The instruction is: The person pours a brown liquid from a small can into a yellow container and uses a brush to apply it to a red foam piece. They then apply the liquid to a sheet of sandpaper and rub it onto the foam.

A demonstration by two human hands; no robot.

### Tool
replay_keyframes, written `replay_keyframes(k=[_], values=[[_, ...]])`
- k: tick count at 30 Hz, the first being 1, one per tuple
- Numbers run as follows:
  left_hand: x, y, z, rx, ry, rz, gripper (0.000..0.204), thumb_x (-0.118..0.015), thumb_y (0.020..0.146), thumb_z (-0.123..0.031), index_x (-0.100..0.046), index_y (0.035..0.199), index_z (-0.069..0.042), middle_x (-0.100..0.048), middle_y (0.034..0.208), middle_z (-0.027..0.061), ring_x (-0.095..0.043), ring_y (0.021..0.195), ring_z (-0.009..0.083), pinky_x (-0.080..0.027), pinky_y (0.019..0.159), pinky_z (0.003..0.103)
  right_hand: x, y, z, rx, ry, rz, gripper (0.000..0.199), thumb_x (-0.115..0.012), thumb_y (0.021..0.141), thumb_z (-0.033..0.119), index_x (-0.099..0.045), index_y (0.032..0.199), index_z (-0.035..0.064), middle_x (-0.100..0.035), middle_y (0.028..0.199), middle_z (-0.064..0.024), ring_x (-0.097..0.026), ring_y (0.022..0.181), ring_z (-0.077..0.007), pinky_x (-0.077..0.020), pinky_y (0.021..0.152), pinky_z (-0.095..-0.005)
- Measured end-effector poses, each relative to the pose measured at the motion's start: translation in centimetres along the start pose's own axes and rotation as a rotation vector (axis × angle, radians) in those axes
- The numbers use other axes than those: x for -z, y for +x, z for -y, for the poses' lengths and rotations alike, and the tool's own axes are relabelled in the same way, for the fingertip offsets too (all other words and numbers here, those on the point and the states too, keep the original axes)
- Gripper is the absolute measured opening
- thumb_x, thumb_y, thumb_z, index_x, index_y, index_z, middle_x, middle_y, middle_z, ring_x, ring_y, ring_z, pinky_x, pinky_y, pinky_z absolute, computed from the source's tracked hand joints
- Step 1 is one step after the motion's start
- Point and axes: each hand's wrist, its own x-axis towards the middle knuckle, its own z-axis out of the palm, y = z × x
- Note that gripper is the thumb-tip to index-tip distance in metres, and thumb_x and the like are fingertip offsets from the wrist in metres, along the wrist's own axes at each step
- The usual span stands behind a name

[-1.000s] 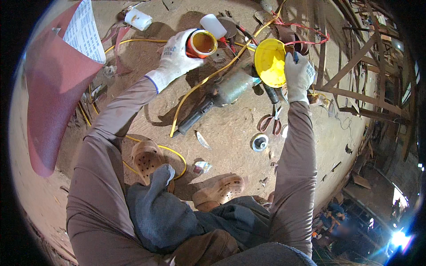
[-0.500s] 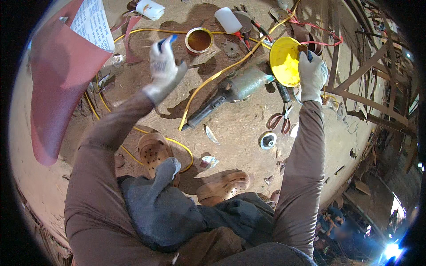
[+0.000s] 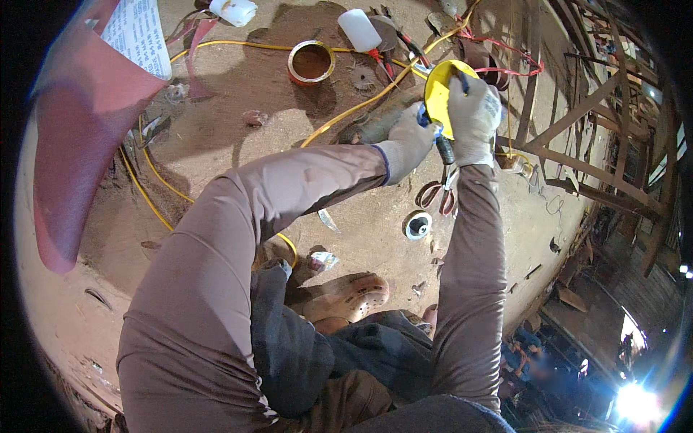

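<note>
Up close beneath the head camera, both gloved hands meet at a yellow bowl, held tilted above the floor (image 3: 375, 216) in the upper right of the view. The right hand (image 3: 475, 119) has its fingers closed over the right side of the yellow bowl (image 3: 439, 76), gripping it firmly by the rim. The left hand (image 3: 411, 141) reaches across from the left to the bowl's lower-left edge; its fingers are bent and partly hidden there, so I cannot tell how far open they are or whether they hold anything. A black handle (image 3: 445, 150) shows just below the bowl. Partly covered by the left forearm and hand, an angle grinder (image 3: 361, 132) lies on the floor, with a yellow cable (image 3: 339, 120) running past it. Nearer the person are scissors (image 3: 442, 186) with dark red handles and a round pad (image 3: 418, 225) with a dark centre. Farther off, well apart from the hands, an open orange can (image 3: 311, 82) stands with brown contents, near a white squeeze bottle (image 3: 359, 30) with a red cap that lies on its side. At far left, a large curled sheet of red sandpaper (image 3: 86, 137) shows its printed white backing. One tan clog (image 3: 354, 297) is visible below.
</note>
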Motion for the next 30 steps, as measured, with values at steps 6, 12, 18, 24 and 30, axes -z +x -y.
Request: replay_keyframes(k=[6, 12, 18, 24, 30], values=[[0.3, -0.4, -0.8, -0.045, 0.020, -0.027, 0.032, -0.071, 0.090, -0.013, -0.067, 0.121, -0.004, -0.073, 0.103, 0.0035, -0.064, 0.086, 0.0124, -0.053, 0.078, 0.030, 3.0, -2.9, 2.1, 0.126, 0.136, 0.099, 0.020, -0.069, 0.088, 0.022, -0.077, 0.101, 0.0087, -0.073, 0.092, -0.0131, -0.067, 0.088, -0.0323, -0.0523, 0.081, -0.0424], [0.9, -0.1, -0.5, -0.004, -0.220, 0.118, 0.033, -0.066, 0.094, -0.007, -0.062, 0.127, -0.003, -0.070, 0.104, 0.0029, -0.064, 0.086, 0.0092, -0.056, 0.075, 0.027, 1.6, -0.5, -5.1, -0.276, 0.143, 0.102, 0.032, -0.061, 0.093, 0.030, -0.074, 0.107, 0.0044, -0.073, 0.095, -0.0202, -0.072, 0.086, -0.0358, -0.0532, 0.075, -0.0409], [1.6, 0.3, -0.2, -0.031, -0.282, 0.230, 0.040, -0.064, 0.095, -0.005, -0.057, 0.135, -0.002, -0.069, 0.116, 0.0037, -0.064, 0.095, 0.0090, -0.057, 0.082, 0.028, -0.4, 0.3, -5.3, -0.147, 0.145, 0.100, 0.024, -0.065, 0.091, 0.025, -0.075, 0.107, 0.0108, -0.074, 0.093, -0.0157, -0.069, 0.090, -0.0357, -0.0536, 0.080, -0.0460], [2.6, 0.4, 0.5, -0.090, -0.123, 0.248, 0.050, -0.066, 0.093, -0.004, -0.052, 0.141, -0.003, -0.068, 0.117, 0.0023, -0.063, 0.096, 0.0084, -0.055, 0.086, 0.026, -0.2, -0.6, -4.0, 0.061, 0.260, 0.055, 0.023, -0.066, 0.087, 0.015, -0.076, 0.108, 0.0143, -0.074, 0.097, -0.0107, -0.066, 0.088, -0.0340, -0.0526, 0.084, -0.0441], [3.5, 0.0, -1.1, 0.010, -0.204, 0.308, 0.055, -0.066, 0.090, 0.002, -0.052, 0.143, -0.006, -0.066, 0.120, 0.0028, -0.061, 0.105, 0.0100, -0.050, 0.094, 0.026, 2.4, -2.7, -1.7, 0.286, 0.338, 0.153, 0.024, -0.069, 0.082, 0.009, -0.076, 0.103, 0.0182, -0.075, 0.100, -0.0025, -0.066, 0.091, -0.0290, -0.0514, 0.081, -0.0430]])
